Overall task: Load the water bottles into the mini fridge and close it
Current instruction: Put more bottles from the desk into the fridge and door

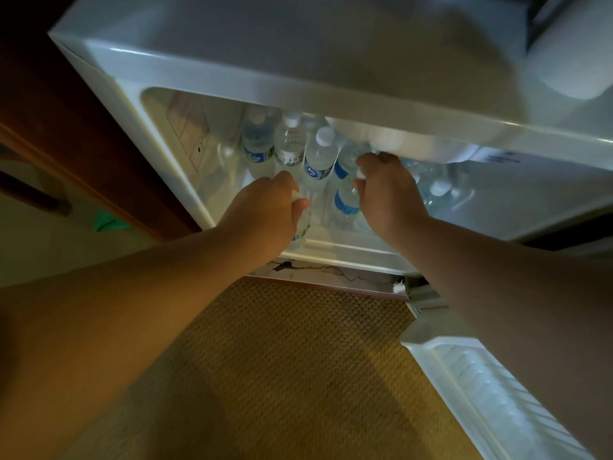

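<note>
I look down into the open white mini fridge. Several clear water bottles with white caps and blue labels stand inside, one of them in the middle. My left hand is closed around the cap end of a bottle at the fridge's front left floor. Inside the fridge my right hand grips the white cap of another bottle with a blue label. More bottles lie partly hidden behind my right hand.
The fridge door hangs open at the lower right, its ribbed inner shelf facing up. Woven brown carpet covers the floor below. A dark wooden cabinet flanks the fridge on the left. A white object stands at the top right.
</note>
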The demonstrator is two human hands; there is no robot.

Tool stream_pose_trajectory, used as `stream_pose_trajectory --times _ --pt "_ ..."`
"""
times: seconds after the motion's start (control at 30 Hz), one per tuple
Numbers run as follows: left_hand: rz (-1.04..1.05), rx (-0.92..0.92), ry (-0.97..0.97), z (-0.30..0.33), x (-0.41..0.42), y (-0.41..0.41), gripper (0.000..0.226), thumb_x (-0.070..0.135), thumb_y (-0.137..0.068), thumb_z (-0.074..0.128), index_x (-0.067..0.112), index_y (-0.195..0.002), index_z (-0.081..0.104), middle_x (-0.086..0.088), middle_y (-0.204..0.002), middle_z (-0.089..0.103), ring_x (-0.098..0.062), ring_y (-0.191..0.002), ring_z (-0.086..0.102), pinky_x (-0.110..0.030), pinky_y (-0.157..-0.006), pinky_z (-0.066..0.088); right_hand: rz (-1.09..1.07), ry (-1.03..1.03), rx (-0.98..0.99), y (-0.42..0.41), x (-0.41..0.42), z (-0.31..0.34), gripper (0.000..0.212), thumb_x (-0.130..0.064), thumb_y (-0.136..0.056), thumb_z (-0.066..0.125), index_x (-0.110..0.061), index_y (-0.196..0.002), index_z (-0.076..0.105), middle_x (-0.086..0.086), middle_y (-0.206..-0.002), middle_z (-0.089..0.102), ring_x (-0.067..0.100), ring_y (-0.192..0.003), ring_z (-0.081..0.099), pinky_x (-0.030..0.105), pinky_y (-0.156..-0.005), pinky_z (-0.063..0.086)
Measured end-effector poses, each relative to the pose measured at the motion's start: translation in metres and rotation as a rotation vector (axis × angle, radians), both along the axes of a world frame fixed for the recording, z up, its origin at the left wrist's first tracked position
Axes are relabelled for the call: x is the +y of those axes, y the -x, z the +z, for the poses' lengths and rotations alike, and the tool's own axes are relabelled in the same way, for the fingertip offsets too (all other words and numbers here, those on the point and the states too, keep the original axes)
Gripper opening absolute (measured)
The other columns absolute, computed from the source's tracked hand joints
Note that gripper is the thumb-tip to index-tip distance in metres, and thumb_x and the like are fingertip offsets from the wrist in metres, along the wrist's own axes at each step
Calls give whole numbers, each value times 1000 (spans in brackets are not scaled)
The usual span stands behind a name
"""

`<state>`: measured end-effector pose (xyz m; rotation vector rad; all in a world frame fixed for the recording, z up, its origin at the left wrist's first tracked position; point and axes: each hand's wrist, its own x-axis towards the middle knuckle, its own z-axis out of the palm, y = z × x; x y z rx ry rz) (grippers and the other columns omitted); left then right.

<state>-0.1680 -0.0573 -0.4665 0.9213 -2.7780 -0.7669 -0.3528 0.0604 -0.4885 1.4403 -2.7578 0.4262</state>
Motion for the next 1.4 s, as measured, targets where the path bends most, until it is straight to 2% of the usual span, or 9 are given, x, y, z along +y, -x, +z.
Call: stream_pose_trajectory --times 0.23,0.33,0.4,0.47,0.6,0.77,0.93,1.23,1.4 --pt "-17 -17 14 4 -5 -5 37 39 -105 55 9 -127 61 -13 -107 69 -27 -97 66 -29 -74 37 -50 -105 -37 -14 1 17 56 -19 -101 61 -12 -152 40 23 -126 56 36 -114 58 42 -95 50" --pt "-6 -33 19 8 -2 -9 38 40 -106 54 10 -129 60 -12 -109 69 -27 -98 65 -29 -75 36 -71 -149 9 -43 17 40 45 -20 -100 57 -13 -142 47 16 -118 59 34 -104 62 42 -79 55" --pt "9 -50 8 11 -2 -10 38 40 -106 53 10 -129 59 -12 -111 69 -27 -100 65 -30 -75 38 32 -4 119 -68 30 64 18 -22 -97 56 -10 -108 65 9 -91 66 31 -78 67 33 -57 48" --pt "21 -81 -2 14 -1 -8 38 40 -106 50 11 -129 57 -11 -113 68 -26 -100 64 -33 -77 42 169 318 206 -88 39 99 15 -18 -94 61 -10 -86 70 6 -76 67 28 -66 65 32 -52 46" --pt "24 -83 -58 20 1 -4 34 37 -107 48 13 -128 56 -9 -112 65 -25 -101 61 -34 -78 42 307 651 329 -86 36 177 15 -11 -92 63 -1 -97 73 18 -90 66 36 -84 59 40 -75 45" --pt "-19 -40 4 16 2 7 35 40 -106 51 13 -128 59 -10 -107 67 -23 -94 61 -31 -74 39 184 275 270 -48 -1 193 51 -40 -97 50 -12 -138 59 18 -130 60 40 -119 55 48 -97 48" --pt "-50 -20 -8 9 -1 23 27 36 -106 52 12 -117 60 -5 -97 65 -24 -90 62 -30 -70 38 177 113 215 -43 -12 189 56 -49 -105 29 -27 -154 42 8 -159 42 28 -147 37 42 -117 29" --pt "-75 -108 -20 -7 -16 50 30 34 -105 55 13 -127 58 -14 -111 62 -29 -99 61 -36 -78 48 175 90 191 -45 -12 190 59 -52 -102 24 -31 -154 40 2 -158 42 25 -146 37 42 -119 26" --pt "-58 -85 -76 -17 -20 66 27 28 -105 52 17 -81 45 -9 -83 50 -32 -80 57 -35 -67 34 168 109 197 -44 -12 189 56 -51 -102 26 -31 -153 42 2 -154 47 24 -144 41 42 -117 28"
